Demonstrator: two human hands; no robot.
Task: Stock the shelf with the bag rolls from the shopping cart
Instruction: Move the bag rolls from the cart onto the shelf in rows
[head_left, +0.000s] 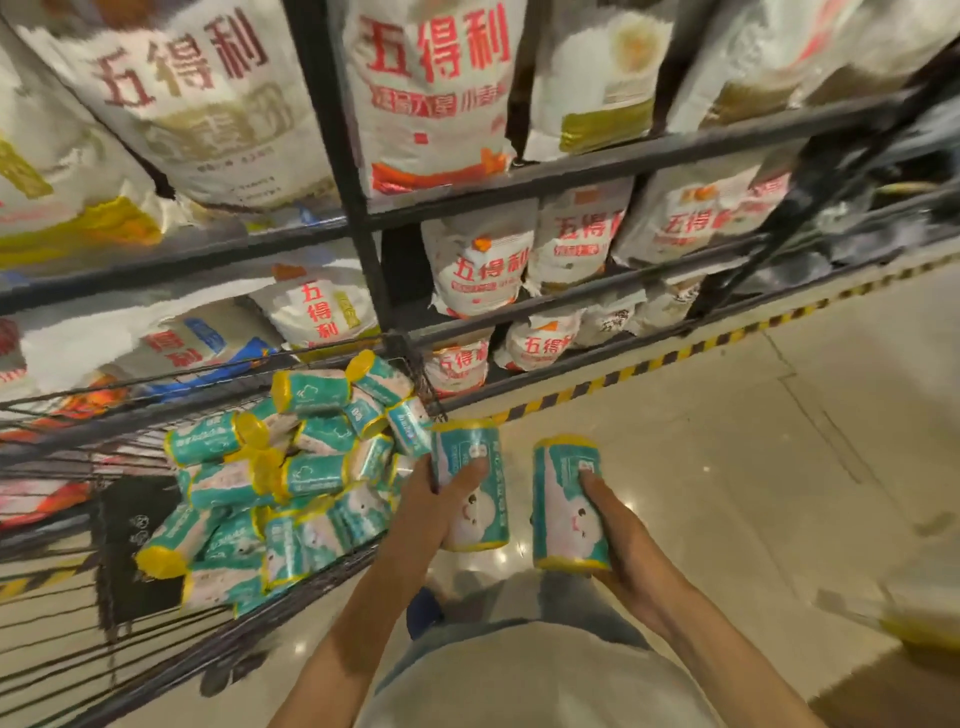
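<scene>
Cart (156, 415): a wire cart stood hard against the shelf front, its far right corner next to the black upright; its near end ran out of view at the lower left.
In the cart: a loose heap of teal rolls (291, 483) with yellow ends, piled against the right wall, lying every which way; too tumbled and blurred to count, well over a dozen showing.
Left hand (434, 506): fingers and thumb were wrapped round one roll, left roll (470, 483), held upright just outside the cart's right wall, over the floor.
Right hand (621, 525): it gripped a second one, right roll (569, 501), upright, thumb laid on its front; just beside the left roll, not touching.
Rolls in hand: two, one each.
Shelf (571, 171): black metal racking, at least three tiers in sight, packed with white flour sacks (483, 267) printed in red; the top row was cut off by the frame.
Hard to make out: the sacks behind the cart wires were smeared; something pale with a yellow end (914, 623) at the right edge was too blurred to name.
Floor (727, 441): glossy beige, with a yellow-and-black stripe along the shelf's foot.
</scene>
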